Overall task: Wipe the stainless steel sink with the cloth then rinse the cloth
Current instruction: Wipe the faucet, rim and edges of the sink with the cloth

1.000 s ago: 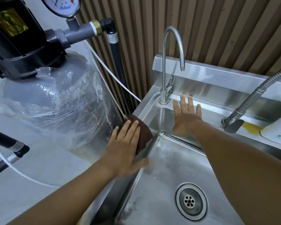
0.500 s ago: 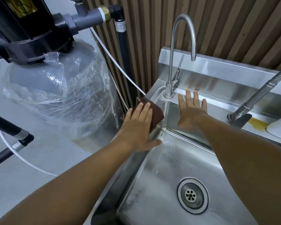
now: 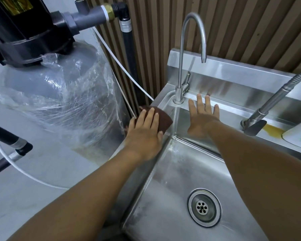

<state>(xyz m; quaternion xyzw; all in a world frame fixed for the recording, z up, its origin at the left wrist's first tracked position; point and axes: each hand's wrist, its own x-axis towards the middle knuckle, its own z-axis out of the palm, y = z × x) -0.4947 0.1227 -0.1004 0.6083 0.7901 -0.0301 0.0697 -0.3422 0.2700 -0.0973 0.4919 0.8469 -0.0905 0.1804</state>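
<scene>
Since 1 second ago, the left hand (image 3: 142, 134) has slid the dark brown folded cloth (image 3: 163, 119) up the left rim of the stainless steel sink (image 3: 172, 188) toward the back corner, fingers pressed flat on it. Just left crowd a grey plastic-wrapped tank (image 3: 59, 94) and a thin white tube (image 3: 122, 66). Right of the cloth rises the curved steel faucet (image 3: 182, 66); the right hand (image 3: 202, 119) lies flat, holding nothing, against the basin's back wall, a flexible metal spray hose (image 3: 271, 103) beyond.
</scene>
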